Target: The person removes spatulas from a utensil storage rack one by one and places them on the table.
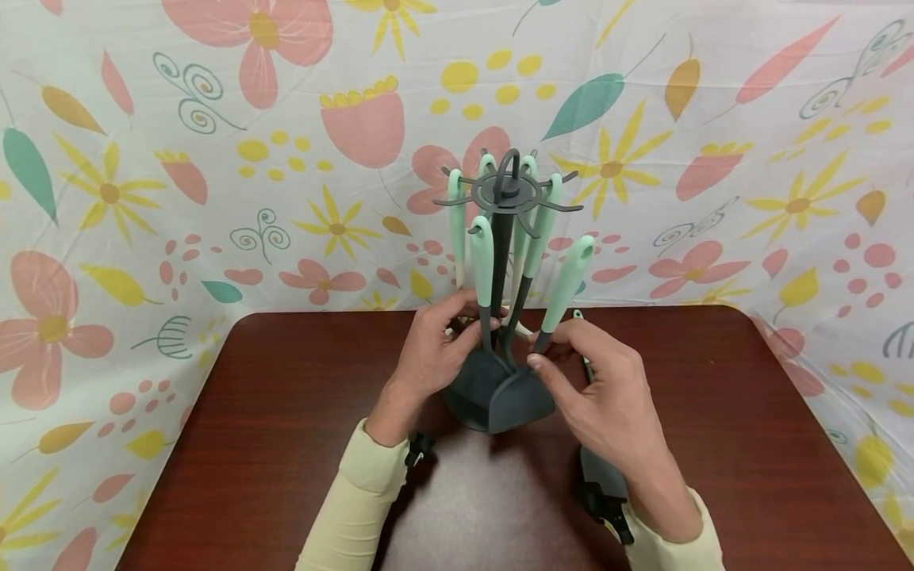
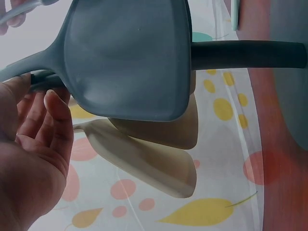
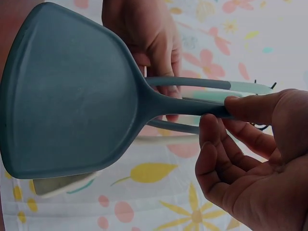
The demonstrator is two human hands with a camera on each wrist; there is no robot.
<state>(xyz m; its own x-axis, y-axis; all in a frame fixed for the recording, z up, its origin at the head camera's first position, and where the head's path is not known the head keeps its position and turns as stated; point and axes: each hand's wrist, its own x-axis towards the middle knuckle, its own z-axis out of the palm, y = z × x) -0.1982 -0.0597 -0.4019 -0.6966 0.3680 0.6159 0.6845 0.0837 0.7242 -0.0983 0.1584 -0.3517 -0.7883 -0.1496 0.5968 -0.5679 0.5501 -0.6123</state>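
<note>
Pinched in the right hand (image 1: pixel 607 388), the dark neck of a spatula (image 1: pixel 523 403) runs from the wide blade below the grip to a mint handle above it; the left hand (image 1: pixel 435 341) pinches a second spatula (image 1: pixel 483 258) alongside, with the utensil stand (image 1: pixel 508 190) rising behind both grips. From the left wrist, two beige utensils (image 2: pixel 149 156) hang beyond the fingers. From the right wrist, thumb and fingertips meet around the neck, the blade beyond them.

Grey turner (image 2: pixel 127 57) near beige utensils (image 2: pixel 144 158)
</note>
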